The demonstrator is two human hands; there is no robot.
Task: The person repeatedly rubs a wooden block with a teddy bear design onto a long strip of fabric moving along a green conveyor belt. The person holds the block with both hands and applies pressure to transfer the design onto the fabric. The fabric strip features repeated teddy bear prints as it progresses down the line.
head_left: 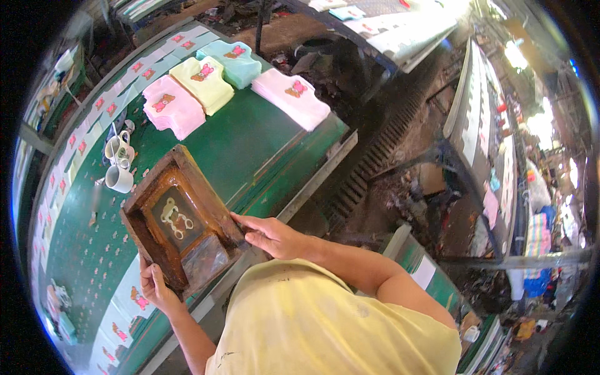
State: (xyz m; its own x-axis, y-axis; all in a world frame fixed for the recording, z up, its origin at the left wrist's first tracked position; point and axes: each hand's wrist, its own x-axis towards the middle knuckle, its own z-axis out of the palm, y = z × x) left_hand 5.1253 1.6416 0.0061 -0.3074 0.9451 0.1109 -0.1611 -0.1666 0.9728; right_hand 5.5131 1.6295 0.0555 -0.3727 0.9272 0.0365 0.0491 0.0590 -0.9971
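Note:
A wooden screen-printing frame, stained brown, is tilted in front of me above the edge of a long green table. Its mesh carries a pale teddy bear design. My left hand grips the frame's lower left side, with some fingers hidden behind the wood. At the right side, my right hand is closed on the frame near its corner, thumb and fingers pinching the edge. Pale cut fabric pieces with printed pink and brown bears lie on the table just beyond my left hand.
The green table bears stacks of printed cloth in pink, yellow and blue, plus a separate pink stack. White mugs stand left of the frame. Other long tables stand beyond a cluttered aisle.

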